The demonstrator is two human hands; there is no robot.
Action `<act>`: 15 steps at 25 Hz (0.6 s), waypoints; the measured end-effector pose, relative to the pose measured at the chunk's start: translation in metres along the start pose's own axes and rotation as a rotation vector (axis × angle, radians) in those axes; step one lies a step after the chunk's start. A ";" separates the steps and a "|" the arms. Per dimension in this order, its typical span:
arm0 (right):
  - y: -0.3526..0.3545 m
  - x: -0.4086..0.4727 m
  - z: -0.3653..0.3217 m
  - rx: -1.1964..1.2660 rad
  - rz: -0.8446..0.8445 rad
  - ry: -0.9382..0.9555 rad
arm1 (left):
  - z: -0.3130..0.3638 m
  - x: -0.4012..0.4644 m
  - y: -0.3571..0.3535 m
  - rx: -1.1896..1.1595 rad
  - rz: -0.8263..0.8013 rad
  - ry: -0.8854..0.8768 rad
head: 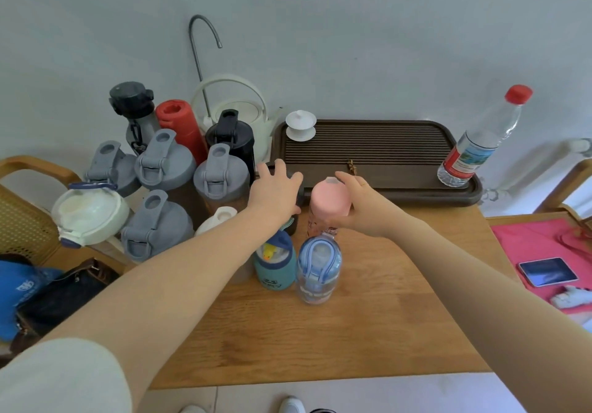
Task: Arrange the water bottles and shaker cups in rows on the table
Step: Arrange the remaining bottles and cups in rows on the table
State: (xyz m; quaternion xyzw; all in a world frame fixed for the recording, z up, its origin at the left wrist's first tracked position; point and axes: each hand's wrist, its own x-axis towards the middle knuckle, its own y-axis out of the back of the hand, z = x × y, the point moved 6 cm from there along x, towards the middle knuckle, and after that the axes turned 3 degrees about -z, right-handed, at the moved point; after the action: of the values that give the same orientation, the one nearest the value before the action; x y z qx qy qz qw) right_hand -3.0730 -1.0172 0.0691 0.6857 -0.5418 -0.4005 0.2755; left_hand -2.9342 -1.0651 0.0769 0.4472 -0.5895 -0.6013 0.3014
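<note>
My right hand (358, 202) grips a pink-lidded bottle (328, 201) standing at the table's middle, just in front of the tea tray. Palm down, my left hand (275, 190) covers the top of a dark bottle (293, 224), which is mostly hidden under it. In front of them stand a small teal bottle (275, 266) with a duck and a clear blue bottle (317, 268). Several grey-lidded shaker cups (165, 166) crowd the left, beside a white-lidded jug (91, 217), a red bottle (179, 117) and a black bottle (229, 133).
A dark tea tray (384, 146) lies along the back, carrying a white lidded cup (300, 125) and a clear red-capped water bottle (480, 143). A white kettle (237, 105) stands behind the bottles. Bare wooden table (368, 316) lies near me. A phone (547, 271) rests on pink cloth, right.
</note>
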 end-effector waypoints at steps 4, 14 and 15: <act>-0.007 0.006 -0.004 0.011 -0.032 -0.025 | -0.008 0.002 -0.006 -0.047 -0.062 -0.207; -0.013 0.015 -0.011 0.037 -0.014 -0.017 | -0.005 -0.044 0.009 -0.198 0.106 -0.348; -0.013 0.014 -0.010 0.052 -0.011 -0.016 | 0.003 -0.059 0.015 -0.303 0.149 -0.393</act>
State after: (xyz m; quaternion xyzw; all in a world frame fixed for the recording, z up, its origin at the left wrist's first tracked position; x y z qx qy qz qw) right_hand -3.0563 -1.0277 0.0603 0.6925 -0.5503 -0.3933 0.2509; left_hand -2.9148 -1.0127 0.1017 0.2268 -0.5712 -0.7343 0.2883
